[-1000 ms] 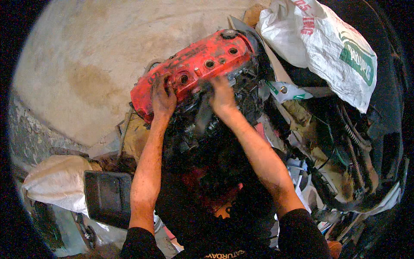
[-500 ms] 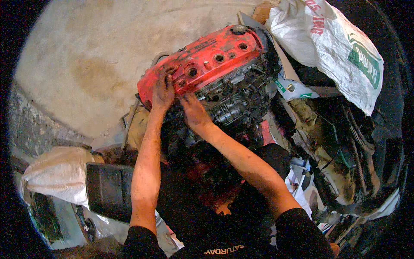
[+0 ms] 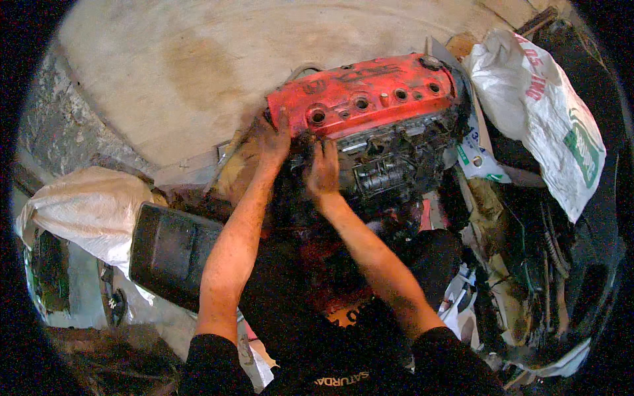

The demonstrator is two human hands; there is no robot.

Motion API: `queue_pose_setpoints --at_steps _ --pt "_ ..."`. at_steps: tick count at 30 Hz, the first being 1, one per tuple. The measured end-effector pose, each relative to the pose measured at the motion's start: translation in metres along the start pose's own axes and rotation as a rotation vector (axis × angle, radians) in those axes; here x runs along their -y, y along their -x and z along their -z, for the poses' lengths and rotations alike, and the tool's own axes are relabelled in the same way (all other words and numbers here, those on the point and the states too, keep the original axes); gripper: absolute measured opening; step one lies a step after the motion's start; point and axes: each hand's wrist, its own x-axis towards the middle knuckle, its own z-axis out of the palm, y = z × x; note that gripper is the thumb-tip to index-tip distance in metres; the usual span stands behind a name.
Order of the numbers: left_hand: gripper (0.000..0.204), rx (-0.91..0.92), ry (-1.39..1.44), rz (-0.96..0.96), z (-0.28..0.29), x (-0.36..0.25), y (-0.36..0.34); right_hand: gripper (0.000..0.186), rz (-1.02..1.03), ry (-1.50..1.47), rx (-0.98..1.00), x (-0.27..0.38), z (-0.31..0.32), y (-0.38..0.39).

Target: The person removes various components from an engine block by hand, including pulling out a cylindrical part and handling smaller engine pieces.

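Note:
A car engine (image 3: 370, 177) with a worn red valve cover (image 3: 366, 82) lies in front of me, the cover facing up. Several round dark holes run along the cover. My left hand (image 3: 273, 140) rests at the cover's near left corner, its fingers apart and grasping nothing that shows. Close beside it, my right hand (image 3: 323, 175) reaches up to the cover's lower edge with fingers stretched out. Its fingertips are at the seam between the red cover and the dark metal below. Whether something small lies under those fingertips is hidden.
On the right lies a white woven sack (image 3: 538, 112), with hoses and dirty parts below it. A black rectangular tray (image 3: 175, 254) stands at the left, beside a pale covered bundle (image 3: 89, 208). Stained concrete floor (image 3: 152, 86) stretches beyond the engine.
The engine now appears farther right and slightly lower in view. My left hand has slid off the cover's top toward its left corner. My right hand stays at the lower edge, fingers more upright.

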Motion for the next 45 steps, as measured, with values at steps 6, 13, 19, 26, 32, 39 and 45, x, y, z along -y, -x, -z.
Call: queue_pose_setpoints --at_steps 6,13,19,26,32,39,45 --pt "0.071 0.428 -0.112 0.210 0.053 -0.038 -0.003 0.042 -0.379 -0.278 0.150 -0.025 0.070 -0.053" --pt "0.068 0.523 -0.130 0.154 0.070 -0.084 0.003 0.042 -0.163 -0.009 0.051 0.032 0.020 -0.007" --pt "0.071 0.087 -0.112 0.069 0.039 0.006 -0.002 0.046 -0.152 -0.102 0.227 0.059 0.041 -0.033" --pt "0.073 0.161 -0.135 -0.432 0.022 -0.052 0.012 0.035 -0.287 0.177 -0.080 -0.077 0.133 -0.093" --pt "0.071 0.119 -0.252 -0.467 0.025 -0.056 0.006 0.043 0.088 0.121 0.148 -0.059 0.102 -0.048" --pt "0.070 0.127 -0.332 -0.565 0.015 -0.070 0.006 0.039 0.112 0.300 0.531 -0.046 0.097 -0.005" --pt "0.072 0.182 -0.267 -0.552 0.016 -0.077 0.014 0.032 0.032 0.304 0.262 -0.024 0.107 -0.022"
